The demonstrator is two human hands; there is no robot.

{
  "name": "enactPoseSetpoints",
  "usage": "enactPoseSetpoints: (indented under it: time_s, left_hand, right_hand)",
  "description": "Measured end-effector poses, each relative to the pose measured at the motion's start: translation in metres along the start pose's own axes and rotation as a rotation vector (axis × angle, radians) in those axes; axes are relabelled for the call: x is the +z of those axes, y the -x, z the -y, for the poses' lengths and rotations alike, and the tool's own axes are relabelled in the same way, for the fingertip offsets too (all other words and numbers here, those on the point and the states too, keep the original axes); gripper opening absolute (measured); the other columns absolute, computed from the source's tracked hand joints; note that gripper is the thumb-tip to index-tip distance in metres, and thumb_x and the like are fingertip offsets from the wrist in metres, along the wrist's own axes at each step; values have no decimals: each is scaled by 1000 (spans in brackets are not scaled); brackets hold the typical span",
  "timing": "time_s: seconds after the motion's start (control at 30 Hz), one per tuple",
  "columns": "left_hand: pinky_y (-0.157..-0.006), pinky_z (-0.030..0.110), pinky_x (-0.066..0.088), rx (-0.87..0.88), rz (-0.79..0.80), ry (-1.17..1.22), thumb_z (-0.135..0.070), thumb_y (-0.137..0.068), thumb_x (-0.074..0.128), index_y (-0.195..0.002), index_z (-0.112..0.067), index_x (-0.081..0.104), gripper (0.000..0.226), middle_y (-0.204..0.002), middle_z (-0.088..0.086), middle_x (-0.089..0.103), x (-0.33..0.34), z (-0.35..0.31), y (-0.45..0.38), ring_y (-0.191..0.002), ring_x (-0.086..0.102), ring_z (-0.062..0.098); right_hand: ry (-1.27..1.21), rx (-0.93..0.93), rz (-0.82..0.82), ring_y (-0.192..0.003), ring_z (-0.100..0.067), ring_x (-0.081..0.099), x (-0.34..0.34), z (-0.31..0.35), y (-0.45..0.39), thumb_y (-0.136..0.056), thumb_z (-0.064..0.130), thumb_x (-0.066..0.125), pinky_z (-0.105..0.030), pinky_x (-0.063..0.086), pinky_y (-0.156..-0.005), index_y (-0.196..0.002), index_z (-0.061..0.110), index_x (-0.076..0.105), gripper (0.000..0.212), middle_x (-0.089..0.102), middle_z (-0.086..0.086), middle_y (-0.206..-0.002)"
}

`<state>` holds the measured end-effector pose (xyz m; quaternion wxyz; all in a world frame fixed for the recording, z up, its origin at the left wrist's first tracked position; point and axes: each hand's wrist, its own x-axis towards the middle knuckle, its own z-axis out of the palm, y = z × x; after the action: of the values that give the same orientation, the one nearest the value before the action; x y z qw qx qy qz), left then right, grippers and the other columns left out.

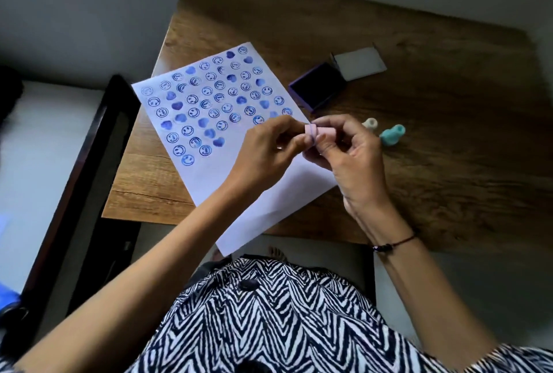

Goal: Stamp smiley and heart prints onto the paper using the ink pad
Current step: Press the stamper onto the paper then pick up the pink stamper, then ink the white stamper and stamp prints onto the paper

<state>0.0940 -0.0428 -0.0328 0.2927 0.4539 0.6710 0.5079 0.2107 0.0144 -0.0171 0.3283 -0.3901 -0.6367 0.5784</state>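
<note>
I can't make out the pink stamp's [317,130] face; fingers hide most of it. My left hand [266,148] and right hand [348,151] both pinch it above the paper's [209,169] right edge, perhaps twisting. The ink pad [317,85] lies open beyond the paper.
</note>
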Motion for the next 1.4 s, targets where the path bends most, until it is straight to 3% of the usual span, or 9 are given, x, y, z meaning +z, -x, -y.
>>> enactPoseSetpoints:
  time_s: [0.1, 0.27, 0.4, 0.53, 0.73, 0.97, 1.07, 1.2, 1.4]
  left_hand:
    - [-58, 10, 34, 74, 28, -196, -22, -79, 65, -93, -4, 68, 23, -87, 17, 68, 22, -7, -5, -70, 49, 15]
    - [-65, 20, 37, 92, -24, -208, -23, -82, 62, -96, -5, 68, 24, -95, 16, 70, 46, -16, -12, -80, 56, 18]
    - [-69, 29, 46, 77, -30, -186, -22, -84, 60, -97, -7, 68, 22, -96, 14, 71, 45, -14, -12, -85, 61, 21]
    - [-61, 11, 42, -6, -47, -119, -22, -86, 57, -98, -8, 68, 21, -91, 11, 71, 40, -10, -17, -76, 58, 12]
    - [-80, 39, 51, -162, -58, 68, -16, -88, 54, -101, -9, 66, 20, -86, 8, 67, 30, -8, -25, -77, 58, 13]
    - [-70, 33, 47, -232, 83, 305, -13, -86, 56, -102, -12, 65, 18, -80, 10, 66, 20, -5, -30, -70, 60, 15]
    - [-68, 38, 45, -216, 87, 344, -12, -87, 56, -93, -15, 66, 13, -76, 14, 64, 15, -3, -32, -69, 58, 19]
    - [-65, 24, 47, -287, 102, 454, -8, -87, 53, -87, -5, 64, 11, -67, 9, 58, 8, -2, -37, -61, 55, 13]
    - [-56, 14, 52, -489, 3, 901, -5, -88, 47, -70, -4, 59, 22, -60, 5, 57, 1, -6, -53, -52, 55, 10]
  right_hand:
    - [399, -85, -67, -86, -13, 63, -29, -5, 3, -86, 11, 59, -25, 56, -66, -90, 19, 64, 10, 64, -1, -91]
    - [1155, -151, -83, -88, -28, 56, -64, -16, 3, -90, 9, 50, -34, 46, -67, -107, 10, 58, 19, 57, -17, -106]
    - [1280, -137, -42, -87, -31, 58, -65, -13, 5, -91, 15, 48, -35, 46, -63, -115, 11, 51, 24, 56, -18, -111]
    - [1270, -214, -126, -91, -37, 59, -54, 4, -18, -86, 13, 59, -33, 42, -63, -114, 8, 53, 29, 53, -21, -114]
    - [1532, -125, 25, -106, -37, 47, -34, 1, -47, -84, 0, 56, -40, 46, -80, -108, 2, 56, 23, 52, -23, -117]
    - [680, -165, -23, -81, -12, 61, -33, 9, -49, -79, 13, 66, -24, 50, -66, -87, 17, 67, 10, 67, 2, -85]
    - [515, -85, 10, -76, -8, 63, -28, 9, -49, -79, 12, 68, -22, 52, -64, -85, 21, 67, 11, 64, 12, -77]
    - [374, -46, -6, -78, -9, 66, -20, 5, -53, -79, 6, 66, -29, 58, -69, -80, 25, 65, 19, 65, 11, -77]
    - [367, -190, -42, -80, -9, 64, -5, 17, -66, -81, 5, 61, -31, 57, -75, -85, 18, 65, 14, 63, 9, -80]
